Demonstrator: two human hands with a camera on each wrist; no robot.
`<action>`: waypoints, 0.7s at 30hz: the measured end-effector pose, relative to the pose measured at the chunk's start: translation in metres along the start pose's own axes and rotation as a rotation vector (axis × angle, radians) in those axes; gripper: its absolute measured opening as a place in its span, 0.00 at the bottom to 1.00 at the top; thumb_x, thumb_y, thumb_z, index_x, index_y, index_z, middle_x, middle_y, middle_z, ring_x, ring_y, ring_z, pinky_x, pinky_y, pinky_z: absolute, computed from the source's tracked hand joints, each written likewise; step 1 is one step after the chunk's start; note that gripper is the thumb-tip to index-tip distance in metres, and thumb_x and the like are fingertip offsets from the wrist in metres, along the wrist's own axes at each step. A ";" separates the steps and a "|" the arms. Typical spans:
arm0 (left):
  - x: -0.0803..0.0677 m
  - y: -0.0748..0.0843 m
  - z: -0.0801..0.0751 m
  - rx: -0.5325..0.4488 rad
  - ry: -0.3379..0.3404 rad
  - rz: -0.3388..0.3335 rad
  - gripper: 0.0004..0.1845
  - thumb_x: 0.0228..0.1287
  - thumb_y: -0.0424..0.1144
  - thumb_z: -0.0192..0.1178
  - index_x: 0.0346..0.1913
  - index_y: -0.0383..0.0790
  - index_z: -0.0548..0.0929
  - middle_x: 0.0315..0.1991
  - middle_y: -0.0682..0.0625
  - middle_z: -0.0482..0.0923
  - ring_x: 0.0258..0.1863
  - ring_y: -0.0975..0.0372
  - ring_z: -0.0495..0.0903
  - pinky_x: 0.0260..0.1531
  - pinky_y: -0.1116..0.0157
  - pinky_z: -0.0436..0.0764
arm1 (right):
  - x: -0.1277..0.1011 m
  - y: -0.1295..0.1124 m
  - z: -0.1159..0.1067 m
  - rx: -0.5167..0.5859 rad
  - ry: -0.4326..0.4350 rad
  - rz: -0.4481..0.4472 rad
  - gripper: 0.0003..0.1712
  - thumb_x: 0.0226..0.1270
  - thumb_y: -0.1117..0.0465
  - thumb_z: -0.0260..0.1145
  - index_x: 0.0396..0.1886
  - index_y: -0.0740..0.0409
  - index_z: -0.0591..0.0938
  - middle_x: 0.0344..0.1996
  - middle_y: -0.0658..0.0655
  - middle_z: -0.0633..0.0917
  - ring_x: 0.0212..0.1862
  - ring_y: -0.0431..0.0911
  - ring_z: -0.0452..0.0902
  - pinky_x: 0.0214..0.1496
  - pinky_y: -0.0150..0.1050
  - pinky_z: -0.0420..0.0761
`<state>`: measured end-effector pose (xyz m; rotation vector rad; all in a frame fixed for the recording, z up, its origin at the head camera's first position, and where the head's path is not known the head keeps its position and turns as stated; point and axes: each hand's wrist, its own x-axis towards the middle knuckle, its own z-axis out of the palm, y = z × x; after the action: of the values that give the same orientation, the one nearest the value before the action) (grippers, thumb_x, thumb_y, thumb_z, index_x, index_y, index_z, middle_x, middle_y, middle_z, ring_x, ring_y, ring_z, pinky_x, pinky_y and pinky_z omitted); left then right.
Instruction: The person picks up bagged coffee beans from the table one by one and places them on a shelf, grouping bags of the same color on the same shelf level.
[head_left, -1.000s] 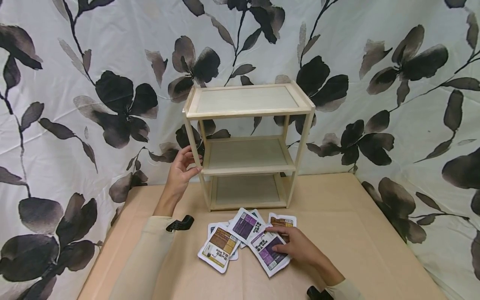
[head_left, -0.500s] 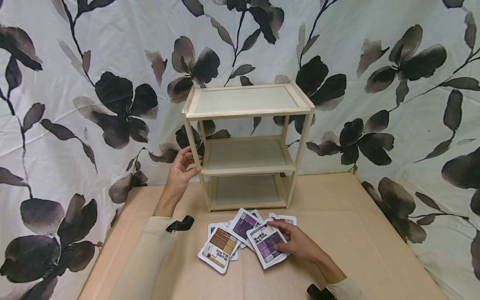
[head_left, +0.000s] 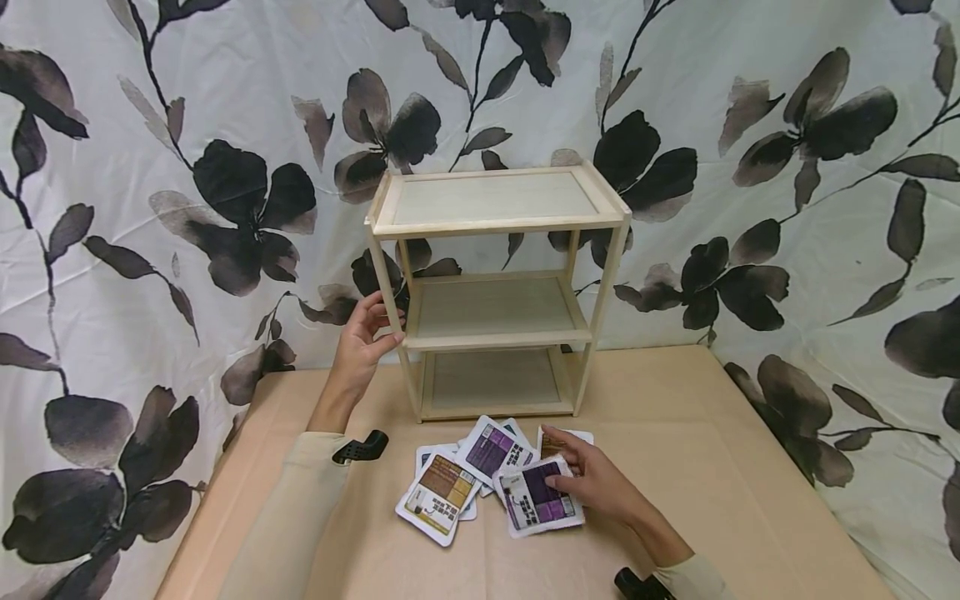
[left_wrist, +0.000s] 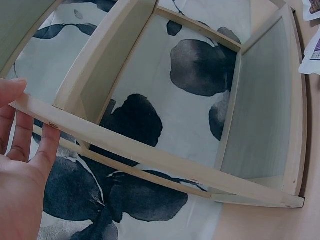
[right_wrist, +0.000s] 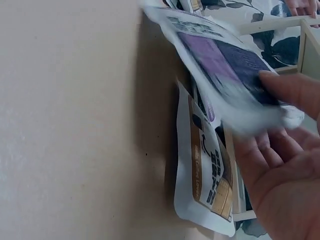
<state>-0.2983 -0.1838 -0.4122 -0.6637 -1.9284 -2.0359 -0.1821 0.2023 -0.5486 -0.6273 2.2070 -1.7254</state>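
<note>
Our right hand (head_left: 600, 487) pinches purple pouch (head_left: 538, 504), lifted off table (head_left: 712, 500); left hand (head_left: 360, 346) fingers curl around wooden shelf (head_left: 495, 292) post.

A white cloth backdrop (head_left: 787, 208) printed with large black and grey flowers and leafy stems fills the upper part of the frame and runs down both sides. Across the lower middle lies the table (head_left: 712, 467), covered in plain tan paper with a faint crease running across it. Near the lower centre, other sachets lie fanned and overlapping on the table: a brown-labelled sachet (head_left: 437, 497) at the left, a purple-labelled sachet (head_left: 491, 450) just above it, and 1 more brown-labelled one (head_left: 564, 440) peeking out at the right.
</note>
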 end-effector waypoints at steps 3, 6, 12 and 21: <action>0.000 0.000 0.000 -0.005 0.003 -0.001 0.36 0.62 0.16 0.61 0.71 0.41 0.69 0.53 0.45 0.76 0.56 0.39 0.71 0.50 0.70 0.82 | 0.003 0.001 0.001 0.036 0.055 0.006 0.42 0.68 0.67 0.69 0.77 0.68 0.60 0.42 0.67 0.87 0.38 0.45 0.87 0.38 0.39 0.86; 0.001 -0.001 0.000 -0.006 0.005 0.000 0.36 0.61 0.15 0.61 0.71 0.42 0.69 0.52 0.47 0.76 0.56 0.39 0.72 0.50 0.70 0.82 | 0.004 0.001 0.002 0.060 0.075 0.017 0.38 0.68 0.67 0.69 0.73 0.72 0.63 0.43 0.69 0.87 0.39 0.46 0.87 0.39 0.38 0.87; 0.001 -0.003 0.000 -0.002 0.008 0.006 0.36 0.61 0.14 0.60 0.70 0.42 0.69 0.51 0.49 0.77 0.56 0.36 0.71 0.49 0.70 0.82 | -0.001 0.002 0.001 0.094 -0.047 0.065 0.41 0.61 0.76 0.68 0.72 0.75 0.60 0.57 0.72 0.77 0.53 0.42 0.79 0.50 0.32 0.82; 0.002 -0.003 -0.002 0.019 0.003 -0.010 0.36 0.62 0.17 0.61 0.72 0.41 0.68 0.51 0.48 0.78 0.55 0.43 0.73 0.49 0.67 0.79 | 0.002 0.003 0.009 -0.094 0.084 -0.025 0.16 0.64 0.70 0.71 0.51 0.63 0.82 0.51 0.67 0.84 0.53 0.48 0.81 0.51 0.33 0.82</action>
<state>-0.3018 -0.1851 -0.4138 -0.6470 -1.9510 -2.0203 -0.1799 0.1948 -0.5535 -0.6167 2.3597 -1.6972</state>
